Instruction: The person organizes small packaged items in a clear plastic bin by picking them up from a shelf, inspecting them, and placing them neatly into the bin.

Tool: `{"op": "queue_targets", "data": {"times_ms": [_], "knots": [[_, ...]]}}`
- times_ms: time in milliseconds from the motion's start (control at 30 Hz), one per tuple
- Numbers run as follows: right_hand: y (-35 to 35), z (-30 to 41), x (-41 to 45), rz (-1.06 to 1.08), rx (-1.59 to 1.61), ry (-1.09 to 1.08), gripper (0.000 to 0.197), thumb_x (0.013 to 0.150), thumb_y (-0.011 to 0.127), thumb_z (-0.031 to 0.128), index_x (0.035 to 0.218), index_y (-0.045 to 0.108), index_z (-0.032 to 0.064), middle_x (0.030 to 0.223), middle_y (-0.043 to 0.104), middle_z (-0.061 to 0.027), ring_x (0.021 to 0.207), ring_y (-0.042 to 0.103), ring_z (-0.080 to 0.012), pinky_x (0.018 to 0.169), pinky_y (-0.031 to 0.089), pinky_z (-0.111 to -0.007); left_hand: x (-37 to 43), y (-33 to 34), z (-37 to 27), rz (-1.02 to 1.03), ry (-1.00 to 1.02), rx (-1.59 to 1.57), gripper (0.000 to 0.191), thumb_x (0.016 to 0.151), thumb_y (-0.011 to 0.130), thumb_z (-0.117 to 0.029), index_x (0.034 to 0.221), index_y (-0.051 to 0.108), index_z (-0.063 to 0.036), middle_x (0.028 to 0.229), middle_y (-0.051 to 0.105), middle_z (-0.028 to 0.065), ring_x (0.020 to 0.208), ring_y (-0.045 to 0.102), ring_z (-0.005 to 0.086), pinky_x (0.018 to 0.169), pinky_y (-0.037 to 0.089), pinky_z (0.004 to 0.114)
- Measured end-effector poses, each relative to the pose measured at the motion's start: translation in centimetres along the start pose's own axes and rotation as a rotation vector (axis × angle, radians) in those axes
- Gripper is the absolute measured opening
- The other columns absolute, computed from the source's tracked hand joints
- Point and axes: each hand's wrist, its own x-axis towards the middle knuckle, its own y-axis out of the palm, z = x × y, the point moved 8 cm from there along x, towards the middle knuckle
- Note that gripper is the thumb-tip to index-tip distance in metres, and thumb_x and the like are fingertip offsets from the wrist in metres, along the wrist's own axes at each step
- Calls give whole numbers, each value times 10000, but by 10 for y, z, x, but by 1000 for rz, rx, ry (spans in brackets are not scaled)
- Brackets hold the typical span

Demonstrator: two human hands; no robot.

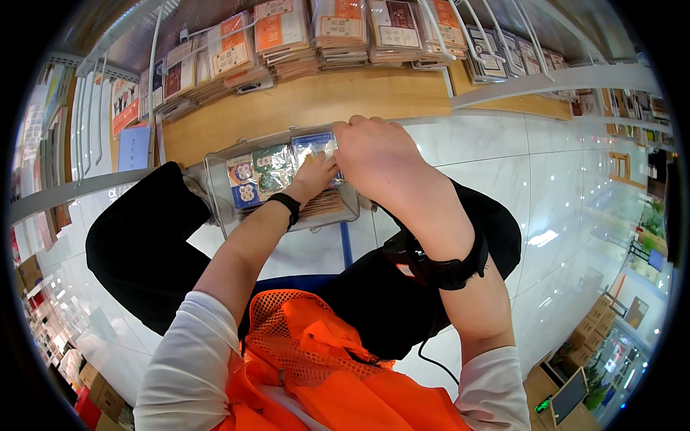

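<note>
A wire-mesh basket [216, 196] stands before me, holding flat plastic-wrapped packets on edge and in stacks. My left hand [314, 176] reaches into its right part, with fingers on a blue-topped packet [312, 141]. At the basket's right end is my right hand [377, 151], knuckles up and fingers curled down. Its fingertips are mostly hidden behind the hand, so what they hold does not show. Left of the blue packet lie a green packet [271, 161] and an orange-and-blue packet [243, 180] with white round designs. Brown packet edges [322, 204] show below my left hand.
A wooden shelf [302, 102] with stacks of wrapped packets [339, 32] runs behind the basket. White metal display hooks [439, 32] jut out above it. A grey shelf rail [560, 86] crosses at right. My knees flank the basket over white floor tiles [485, 140].
</note>
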Motion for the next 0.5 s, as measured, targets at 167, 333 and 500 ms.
{"op": "queue_targets", "data": {"times_ms": [167,333,500], "knots": [[0,2,2,29,6,3,169,755,547,137,861,566,6,801,578,-133,789,574,-293,704,459,-373,13,-3,-22,-197,315,423,370,804,495,-218,1172,480,-183,1201,429,-24,1173,336,197,1017,217,440],[1,2,3,21,3,-14,178,762,558,152,869,562,9,799,577,-135,791,573,-295,705,460,-373,22,7,-14,-27,208,588,343,805,488,-201,1146,500,-233,1203,427,-57,1181,322,156,1025,184,444],[1,12,7,39,3,-44,187,765,558,156,886,558,13,799,576,-140,793,568,-305,713,456,-374,31,25,-4,-144,330,663,302,800,500,-246,1097,525,-293,1189,417,-106,1167,328,149,1014,189,440]]}}
